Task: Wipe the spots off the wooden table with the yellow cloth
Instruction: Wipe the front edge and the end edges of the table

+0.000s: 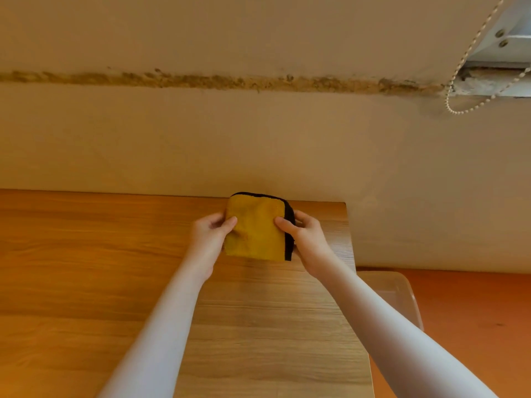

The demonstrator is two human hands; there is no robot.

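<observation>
A pale wall (258, 145) fills the upper half of the view, crossed by a rough, crumbling yellowish-brown strip (218, 80) that runs from the left edge almost to the right. At the top right corner a white window frame (505, 44) shows, and a beaded cord (459, 81) hangs down in front of it in a loop.

Below the wall lies the wooden table (86, 268), its far edge against the wall and its right edge running down toward the viewer. No spots can be made out on the wood from here. To the right of the table is an orange floor (474, 311), and on it, just beside the table's edge, stands a clear plastic box (402, 294), only partly visible.

Two bare forearms reach forward over the table. The yellow cloth (255, 231), folded into a small square with a black edge on its top and right sides, is held between both hands near the far right corner of the table. The left hand (209, 234) grips the cloth's left side, thumb on top and fingers curled behind. The right hand (304, 237) grips the right side along the black edge, thumb pressed on the yellow face. Whether the cloth touches the wood cannot be told.
</observation>
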